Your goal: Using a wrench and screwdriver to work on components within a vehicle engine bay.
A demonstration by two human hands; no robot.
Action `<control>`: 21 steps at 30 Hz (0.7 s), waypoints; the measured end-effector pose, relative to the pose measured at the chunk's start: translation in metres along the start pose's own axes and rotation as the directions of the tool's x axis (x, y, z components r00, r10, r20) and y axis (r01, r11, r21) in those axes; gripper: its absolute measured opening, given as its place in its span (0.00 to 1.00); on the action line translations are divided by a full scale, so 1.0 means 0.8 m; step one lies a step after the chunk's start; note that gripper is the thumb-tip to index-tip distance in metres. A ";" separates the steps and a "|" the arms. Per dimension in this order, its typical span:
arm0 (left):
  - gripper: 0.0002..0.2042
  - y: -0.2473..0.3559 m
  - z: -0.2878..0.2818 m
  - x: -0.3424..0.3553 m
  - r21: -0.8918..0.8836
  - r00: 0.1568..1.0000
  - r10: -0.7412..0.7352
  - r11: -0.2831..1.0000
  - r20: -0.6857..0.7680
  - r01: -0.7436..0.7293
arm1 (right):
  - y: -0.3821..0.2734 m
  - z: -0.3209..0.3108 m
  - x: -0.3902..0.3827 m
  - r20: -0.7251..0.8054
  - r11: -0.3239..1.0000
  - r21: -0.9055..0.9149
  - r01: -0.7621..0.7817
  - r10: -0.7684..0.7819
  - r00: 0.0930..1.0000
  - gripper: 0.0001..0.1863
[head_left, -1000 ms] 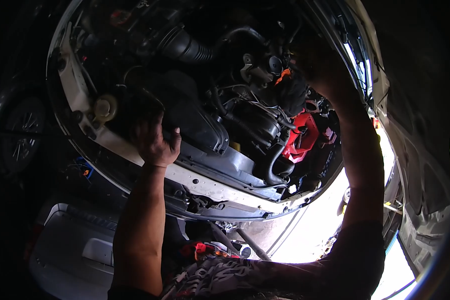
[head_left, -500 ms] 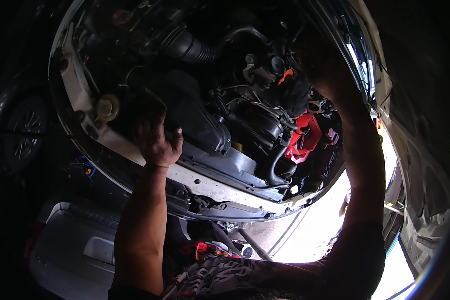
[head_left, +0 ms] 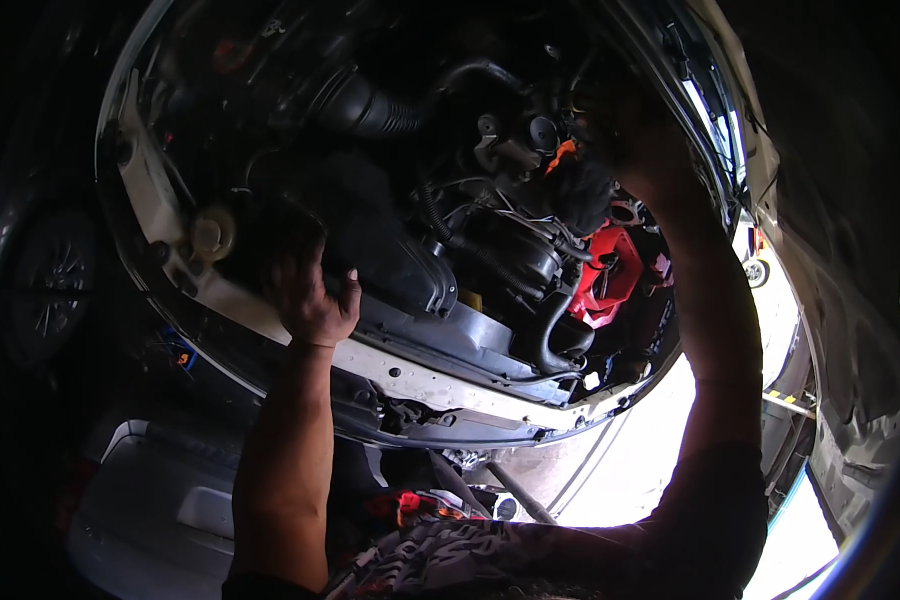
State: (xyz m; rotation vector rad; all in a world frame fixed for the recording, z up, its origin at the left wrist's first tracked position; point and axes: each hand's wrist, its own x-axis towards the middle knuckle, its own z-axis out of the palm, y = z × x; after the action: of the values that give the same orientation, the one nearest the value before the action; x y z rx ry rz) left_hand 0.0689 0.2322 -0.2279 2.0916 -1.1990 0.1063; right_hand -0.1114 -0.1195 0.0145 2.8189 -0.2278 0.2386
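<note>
An open engine bay fills the upper middle. My left hand point(head_left: 310, 300) rests with fingers apart at the front edge, beside a dark plastic cover point(head_left: 410, 270) and right of a pale round cap point(head_left: 207, 236); its fingertips lie in shadow. My right hand point(head_left: 638, 140) reaches deep into the upper right of the bay; shadow hides its fingers and anything they hold. Near it are an orange piece point(head_left: 562, 155), a black pulley-like disc point(head_left: 542, 134) and a bundle of black hoses and wires. Below that hand sits a red plastic part point(head_left: 613, 270).
A ribbed intake hose point(head_left: 365, 100) crosses the back. A pale metal front panel point(head_left: 460, 393) edges the bay. A grey plastic case point(head_left: 140, 500) lies at lower left, a dark wheel point(head_left: 50, 285) at far left. Bright ground point(head_left: 610, 480) shows beyond the bay at lower right.
The view has shifted slightly, with the lower left of the scene sitting a little lower. My right hand is still in the upper right, and my left hand still rests at the front edge.
</note>
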 end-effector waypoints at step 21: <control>0.27 0.073 0.037 0.121 -0.198 0.994 0.094 0.977 0.050 -0.082 | -0.056 0.058 -0.089 -0.269 0.896 0.227 -0.381 0.433 0.860 0.20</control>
State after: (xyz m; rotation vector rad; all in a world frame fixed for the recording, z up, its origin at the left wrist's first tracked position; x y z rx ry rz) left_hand 0.0701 0.1255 -0.1801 1.8831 -1.2839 -0.0327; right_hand -0.1662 -0.0825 -0.0551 2.8048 -0.7677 0.8299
